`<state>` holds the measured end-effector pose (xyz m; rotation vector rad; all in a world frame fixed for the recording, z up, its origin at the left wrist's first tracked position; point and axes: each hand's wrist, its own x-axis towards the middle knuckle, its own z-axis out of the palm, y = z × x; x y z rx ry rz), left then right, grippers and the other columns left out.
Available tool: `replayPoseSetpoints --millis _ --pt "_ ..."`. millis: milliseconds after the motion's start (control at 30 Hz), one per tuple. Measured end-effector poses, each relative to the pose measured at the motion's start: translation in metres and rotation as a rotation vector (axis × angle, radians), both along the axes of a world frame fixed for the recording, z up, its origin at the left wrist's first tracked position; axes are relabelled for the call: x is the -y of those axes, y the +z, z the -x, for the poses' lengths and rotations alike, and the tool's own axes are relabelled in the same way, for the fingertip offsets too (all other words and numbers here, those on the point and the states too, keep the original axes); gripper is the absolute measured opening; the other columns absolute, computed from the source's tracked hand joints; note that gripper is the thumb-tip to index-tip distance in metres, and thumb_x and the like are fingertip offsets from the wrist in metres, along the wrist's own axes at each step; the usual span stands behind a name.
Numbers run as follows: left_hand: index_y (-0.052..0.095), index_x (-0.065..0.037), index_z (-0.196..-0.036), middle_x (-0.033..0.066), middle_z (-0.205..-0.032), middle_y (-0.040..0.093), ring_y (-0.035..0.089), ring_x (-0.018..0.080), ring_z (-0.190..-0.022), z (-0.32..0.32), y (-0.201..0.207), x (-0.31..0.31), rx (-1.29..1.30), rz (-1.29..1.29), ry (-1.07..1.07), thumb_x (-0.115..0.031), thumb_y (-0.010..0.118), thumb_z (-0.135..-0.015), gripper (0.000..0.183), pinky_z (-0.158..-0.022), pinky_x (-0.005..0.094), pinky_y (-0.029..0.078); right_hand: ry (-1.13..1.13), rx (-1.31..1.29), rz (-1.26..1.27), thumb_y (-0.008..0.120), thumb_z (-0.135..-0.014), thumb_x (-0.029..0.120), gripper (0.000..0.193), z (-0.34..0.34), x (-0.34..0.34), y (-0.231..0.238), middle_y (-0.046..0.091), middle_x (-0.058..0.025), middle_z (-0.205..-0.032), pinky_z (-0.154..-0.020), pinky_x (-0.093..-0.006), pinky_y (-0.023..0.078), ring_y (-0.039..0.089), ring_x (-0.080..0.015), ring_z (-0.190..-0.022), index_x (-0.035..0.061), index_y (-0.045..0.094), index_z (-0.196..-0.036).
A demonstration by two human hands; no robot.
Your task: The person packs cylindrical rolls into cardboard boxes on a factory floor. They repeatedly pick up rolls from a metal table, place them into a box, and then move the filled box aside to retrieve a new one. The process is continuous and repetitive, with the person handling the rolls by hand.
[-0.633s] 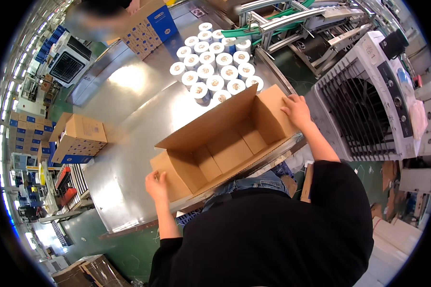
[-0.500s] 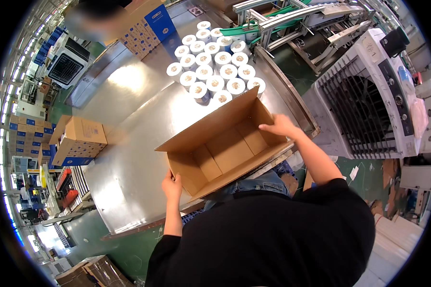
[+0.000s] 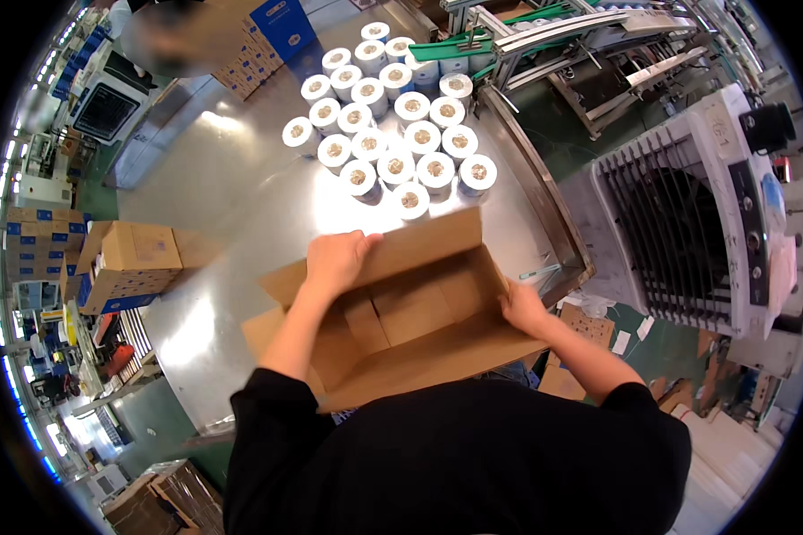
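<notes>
An open brown cardboard box (image 3: 419, 308) sits tilted at the near edge of the table, its inside toward me and bare. My left hand (image 3: 337, 261) is closed over the top edge of its far flap, thumb pointing right. At the box's right end, my right hand (image 3: 524, 312) grips the side wall, with its other fingers partly hidden. Beyond the box stands a cluster of several white rolls (image 3: 395, 167) with brown cores and blue lower sides.
The shiny metal table (image 3: 232, 294) has a raised rim at right. A printed carton (image 3: 147, 259) stands left; a blue-and-brown carton (image 3: 268, 40) is at the back near another person. A conveyor (image 3: 553, 40) with green belts lies back right, an air cooler (image 3: 678, 205) right.
My left hand has let go of the box's left end and moved up and right onto the far flap. That flap is folded lower, and a left flap now shows. My right hand shifted slightly nearer.
</notes>
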<state>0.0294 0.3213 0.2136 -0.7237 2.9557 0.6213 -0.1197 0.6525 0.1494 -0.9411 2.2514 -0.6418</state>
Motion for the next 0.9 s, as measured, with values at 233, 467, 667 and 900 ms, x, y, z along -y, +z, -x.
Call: replayPoseSetpoints --millis 233,467,667,900 --pt "0.060 -0.005 -0.117 0.0230 -0.122 0.054 0.048 0.0379 -0.117 0.051 -0.194 -0.011 0.083 -0.466 0.022 -0.038 0.052 -0.091 0.043 -0.101 0.0434 0.038 0.011 0.027 -0.289 0.053 -0.091 0.039 0.042 0.093 0.040 -0.009 0.064 -0.0252 -0.078 -0.068 -0.0486 0.051 0.062 -0.0417 -0.073 -0.0003 0.068 -0.091" --pt "0.062 -0.017 -0.110 0.0165 -0.116 0.049 0.041 0.0358 -0.114 0.154 -0.233 0.056 -0.028 0.150 -0.255 -0.023 0.072 -0.070 0.042 -0.095 0.0461 0.036 0.297 -0.390 -0.323 0.066 -0.076 0.018 0.080 0.237 0.178 -0.116 0.063 -0.0161 -0.094 -0.073 -0.0433 0.051 0.063 -0.0327 -0.086 0.0194 0.027 -0.147" --pt "0.066 -0.020 -0.106 0.0133 -0.105 0.051 0.044 0.0309 -0.109 0.188 -0.237 0.067 0.253 0.051 -0.287 -0.030 0.070 -0.070 0.037 -0.090 0.0431 0.037 0.336 -0.147 -0.327 0.066 -0.072 0.014 0.083 0.263 0.216 -0.183 0.064 -0.0223 -0.092 -0.077 -0.0467 0.050 0.063 -0.0393 -0.086 0.0145 0.027 -0.145" --pt "0.066 -0.005 -0.104 0.0155 -0.099 0.058 0.056 0.0286 -0.097 0.111 -0.066 0.118 -0.201 -0.135 0.102 -0.026 0.074 -0.069 0.042 -0.084 0.0370 0.045 -0.019 -0.211 0.014 0.068 -0.072 0.018 0.073 0.262 0.145 -0.075 0.063 -0.0238 -0.086 -0.073 -0.0401 0.050 0.064 -0.0367 -0.080 0.0056 0.040 -0.138"
